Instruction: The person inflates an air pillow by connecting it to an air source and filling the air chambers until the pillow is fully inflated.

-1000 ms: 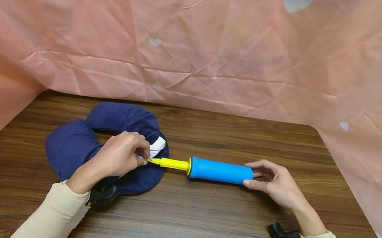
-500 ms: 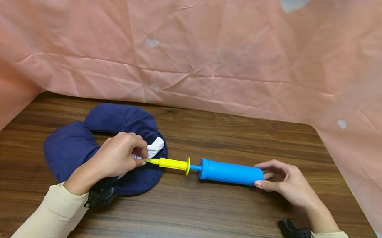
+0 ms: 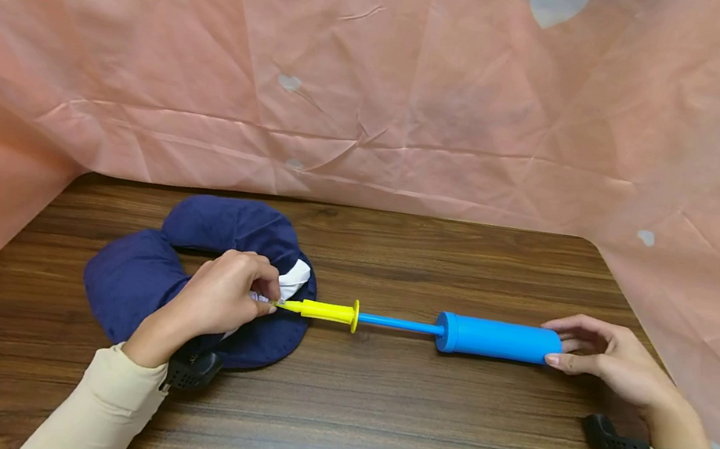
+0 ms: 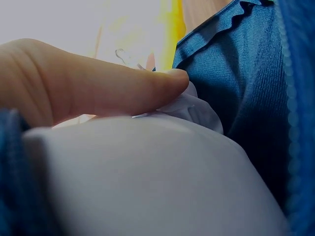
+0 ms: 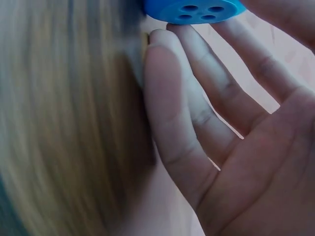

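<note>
Since a second ago, your right hand (image 3: 622, 368) has drawn the blue pump barrel (image 3: 499, 340) away from the neck pillow (image 3: 137, 275), so a thin blue rod (image 3: 396, 324) now shows between the barrel and the yellow nozzle piece (image 3: 324, 310). Before, the barrel sat tight against the nozzle piece's yellow flange. The pillow and your left hand (image 3: 219, 296) have not shifted.

Take the dark blue, U-shaped neck pillow as the landmark. It lies on the brown wooden table (image 3: 369, 425). Your left hand rests on top of the pillow, on the side facing the pump. Its fingers are curled and pinch the pillow's valve against the pointed tip of the yellow nozzle. In the left wrist view your thumb (image 4: 123, 88) presses down on white inner fabric (image 4: 192, 105) that pokes out of the blue cover.

The pump lies flat on the table, pointing straight away from the pillow in one line: nozzle at the pillow, then rod, then barrel farthest off. Your right hand is at the barrel's far end, well apart from the pillow. Its thumb and fingers close lightly around that end. The right wrist view shows the fingers (image 5: 197, 98) only gently bent, with their tips at the barrel's blue end cap (image 5: 197, 10), which has four small holes.

Behind the pillow and table hangs a creased pink cloth (image 3: 384, 78) printed with pale hearts.
</note>
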